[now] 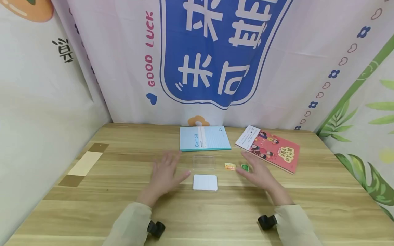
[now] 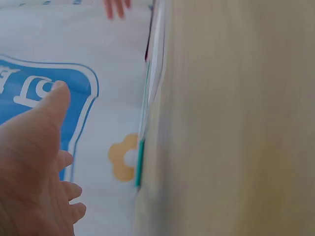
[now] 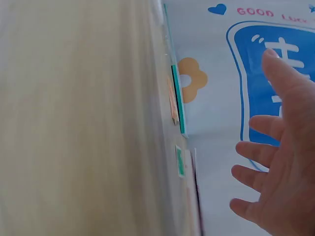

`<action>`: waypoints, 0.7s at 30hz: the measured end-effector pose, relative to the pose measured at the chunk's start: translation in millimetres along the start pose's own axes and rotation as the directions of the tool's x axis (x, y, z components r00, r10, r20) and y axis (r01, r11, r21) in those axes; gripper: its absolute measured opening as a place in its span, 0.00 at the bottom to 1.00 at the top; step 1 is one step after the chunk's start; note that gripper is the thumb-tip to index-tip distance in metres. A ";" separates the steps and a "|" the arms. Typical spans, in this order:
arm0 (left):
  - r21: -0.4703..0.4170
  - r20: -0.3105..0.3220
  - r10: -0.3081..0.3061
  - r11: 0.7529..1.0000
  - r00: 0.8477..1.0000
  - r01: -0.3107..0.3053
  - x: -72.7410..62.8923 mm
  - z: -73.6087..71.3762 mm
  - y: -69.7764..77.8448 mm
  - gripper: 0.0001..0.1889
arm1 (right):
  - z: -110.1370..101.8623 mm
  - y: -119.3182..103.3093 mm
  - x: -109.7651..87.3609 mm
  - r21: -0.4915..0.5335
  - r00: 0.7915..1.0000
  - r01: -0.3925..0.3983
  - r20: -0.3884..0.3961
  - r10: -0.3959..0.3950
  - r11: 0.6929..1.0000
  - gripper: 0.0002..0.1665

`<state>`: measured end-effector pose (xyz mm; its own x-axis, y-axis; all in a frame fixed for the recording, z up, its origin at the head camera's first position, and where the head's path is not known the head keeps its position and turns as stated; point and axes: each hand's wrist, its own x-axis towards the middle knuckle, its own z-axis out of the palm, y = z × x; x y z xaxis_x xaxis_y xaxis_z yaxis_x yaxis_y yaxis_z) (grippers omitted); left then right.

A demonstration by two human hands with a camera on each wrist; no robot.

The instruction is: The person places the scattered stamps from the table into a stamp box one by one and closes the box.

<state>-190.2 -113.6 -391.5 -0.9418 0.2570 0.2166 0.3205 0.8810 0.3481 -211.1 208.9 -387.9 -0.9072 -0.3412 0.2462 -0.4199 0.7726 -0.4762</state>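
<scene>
My left hand (image 1: pixel 164 174) has its fingers spread and holds nothing, just left of a clear plastic case piece (image 1: pixel 204 163) and a white rounded rectangular piece (image 1: pixel 205 182). On the other side, my right hand (image 1: pixel 258 172) is also spread and holds nothing. It is beside a small green stamp-like card (image 1: pixel 245 168) and an orange-yellow one (image 1: pixel 230 166). In the wrist views, the left hand (image 2: pixel 34 157) and right hand (image 3: pixel 288 147) both show straight, parted fingers, raised off the table. What lies inside the white piece cannot be told.
A light blue notebook (image 1: pixel 204 138) lies at the back middle of the wooden table (image 1: pixel 197 218). To its right is a slanted red book (image 1: pixel 274 148) with a white band. Brown and cream strips (image 1: pixel 84 164) mark the table's left. Printed cloth (image 1: pixel 129 68) hangs behind.
</scene>
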 end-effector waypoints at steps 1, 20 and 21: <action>-0.028 0.009 0.001 1.000 1.000 -0.001 -0.6 3.0 0.3 0.41 | 2.3 2.1 1.1 0.031 1.000 0.001 -0.009 -0.001 1.000 0.40; -0.336 0.036 0.042 0.941 0.998 -0.027 -9.3 38.1 -5.5 0.38 | 33.4 25.3 9.7 0.363 0.989 -0.138 0.004 0.147 0.921 0.33; -0.324 0.039 0.042 0.946 0.998 -0.027 -8.9 39.0 -5.7 0.38 | 34.4 25.2 10.4 0.365 0.989 -0.139 0.003 0.148 0.920 0.32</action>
<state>-187.6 -105.4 -431.0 -0.9306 0.3096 0.1953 0.3618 0.6973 0.6188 -232.1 206.5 -426.3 -0.9594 -0.2249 0.1704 -0.2707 0.5629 -0.7809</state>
